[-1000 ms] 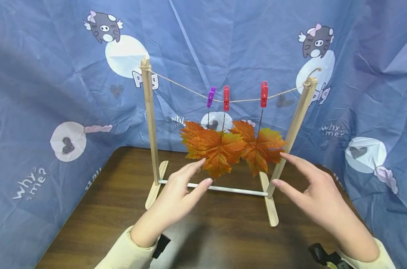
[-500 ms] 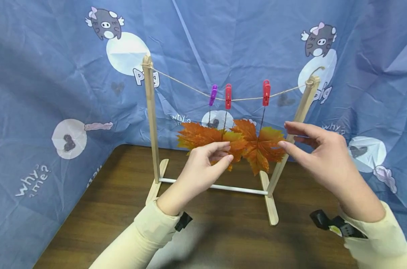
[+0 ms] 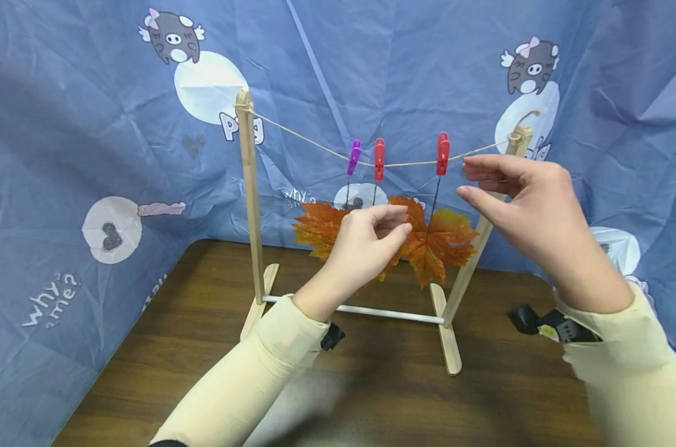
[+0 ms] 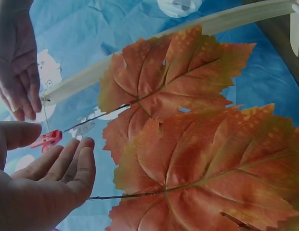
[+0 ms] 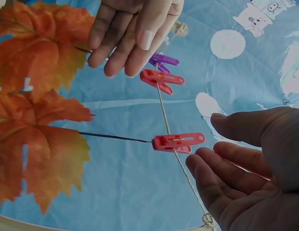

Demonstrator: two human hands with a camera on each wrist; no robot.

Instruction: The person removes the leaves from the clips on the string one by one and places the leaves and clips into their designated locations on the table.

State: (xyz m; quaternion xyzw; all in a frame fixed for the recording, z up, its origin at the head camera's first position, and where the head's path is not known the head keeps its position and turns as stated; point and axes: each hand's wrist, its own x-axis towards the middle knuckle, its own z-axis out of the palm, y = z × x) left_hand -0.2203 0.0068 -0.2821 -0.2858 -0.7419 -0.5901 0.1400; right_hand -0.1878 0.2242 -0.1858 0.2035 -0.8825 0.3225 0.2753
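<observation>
Orange maple leaves hang by dark stems from a string [image 3: 310,144]. A purple clothespin [image 3: 354,158], a middle red clothespin [image 3: 379,159] and a right red clothespin [image 3: 442,154] grip the string. My left hand [image 3: 365,242], fingers softly bent with nothing held, is in front of the middle leaf and hides much of it. The right leaf [image 3: 435,251] shows beside its fingertips. My right hand [image 3: 541,211] hovers just right of the right red clothespin; thumb and fingers stand apart around empty air. In the right wrist view its fingertips are close to that clothespin [image 5: 178,141].
The string is tied between a left wooden post [image 3: 249,205] and a right wooden post [image 3: 468,273]. A white rod [image 3: 390,314] joins their feet on the brown table [image 3: 371,397]. Blue patterned cloth [image 3: 315,56] stands behind and at both sides.
Both hands have risen. The left has shifted rightward across the leaves, and the right has gone up from beside the right leaf to string height. Clothespins and leaves hang much as before.
</observation>
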